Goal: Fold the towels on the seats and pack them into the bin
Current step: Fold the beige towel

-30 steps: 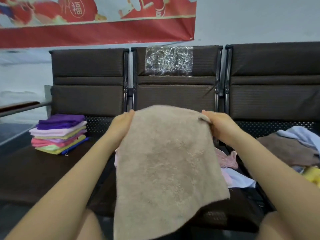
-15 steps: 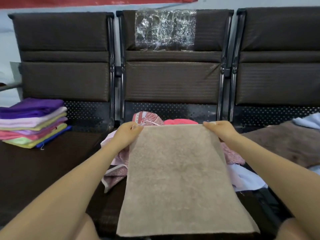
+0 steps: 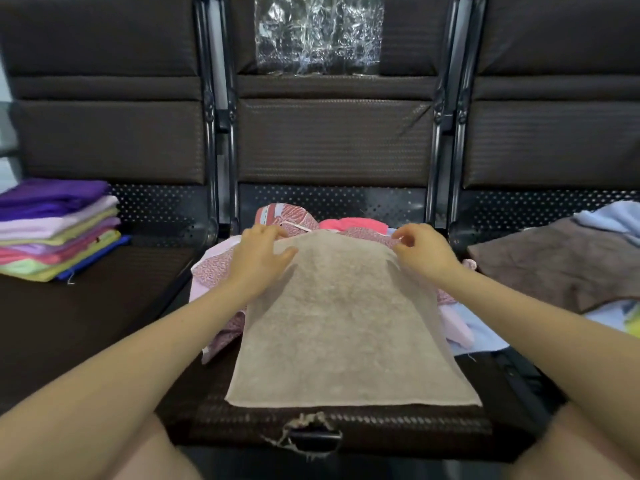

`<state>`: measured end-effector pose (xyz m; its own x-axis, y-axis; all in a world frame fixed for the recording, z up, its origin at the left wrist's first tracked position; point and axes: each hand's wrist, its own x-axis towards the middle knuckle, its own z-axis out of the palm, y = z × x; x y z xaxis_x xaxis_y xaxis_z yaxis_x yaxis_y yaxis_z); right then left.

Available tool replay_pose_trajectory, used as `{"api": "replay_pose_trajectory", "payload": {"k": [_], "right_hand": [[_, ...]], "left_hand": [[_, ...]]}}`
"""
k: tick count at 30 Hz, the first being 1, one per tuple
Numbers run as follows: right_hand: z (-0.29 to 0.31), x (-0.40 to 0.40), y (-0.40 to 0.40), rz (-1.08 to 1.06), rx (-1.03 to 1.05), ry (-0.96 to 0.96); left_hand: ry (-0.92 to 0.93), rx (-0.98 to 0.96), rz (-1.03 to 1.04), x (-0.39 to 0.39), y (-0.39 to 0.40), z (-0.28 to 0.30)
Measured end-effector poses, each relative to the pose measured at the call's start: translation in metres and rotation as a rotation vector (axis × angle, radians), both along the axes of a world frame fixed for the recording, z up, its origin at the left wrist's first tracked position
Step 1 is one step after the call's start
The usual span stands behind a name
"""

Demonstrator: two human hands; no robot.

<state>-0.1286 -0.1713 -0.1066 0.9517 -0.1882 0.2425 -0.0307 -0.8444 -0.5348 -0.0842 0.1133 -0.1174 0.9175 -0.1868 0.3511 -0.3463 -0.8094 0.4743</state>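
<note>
Beige terry towel (image 3: pixel 346 327) lies spread over the middle seat (image 3: pixel 346 427), its far edge atop mixed pink cloths (image 3: pixel 221 271). My left hand (image 3: pixel 258 259) and right hand (image 3: pixel 424 252) pinch its far corners, fingers curled.

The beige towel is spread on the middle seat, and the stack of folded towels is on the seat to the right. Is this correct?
Not quite. The head view shows the folded stack on the seat to the left. The beige towel is indeed spread on the middle seat.
</note>
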Motion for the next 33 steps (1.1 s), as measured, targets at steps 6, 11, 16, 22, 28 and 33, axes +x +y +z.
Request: {"api": "replay_pose_trajectory", "payload": {"k": [6,11,16,22,28,33], "right_hand": [[0.010,-0.062,0.057,0.451,0.011,0.142],[-0.007,-0.114,0.069,0.721,-0.093,0.487],[-0.017,-0.129,0.066,0.761,-0.244,0.368],[-0.016,-0.124,0.072,0.626,-0.319,0.264],[0.003,-0.103,0.060,0.597,-0.410,0.368],[0.029,-0.086,0.020,0.490,-0.212,0.272]], "left_hand": [[0.163,-0.001,-0.424,-0.088,-0.016,0.012],[0.272,0.320,-0.606,-0.135,-0.002,-0.005],[0.202,0.353,-0.650,-0.142,0.019,-0.023],[0.127,0.324,-0.585,-0.134,0.004,-0.022],[0.075,0.381,-0.493,-0.110,-0.008,-0.006],[0.056,0.360,-0.507,-0.086,0.007,0.013]]}}
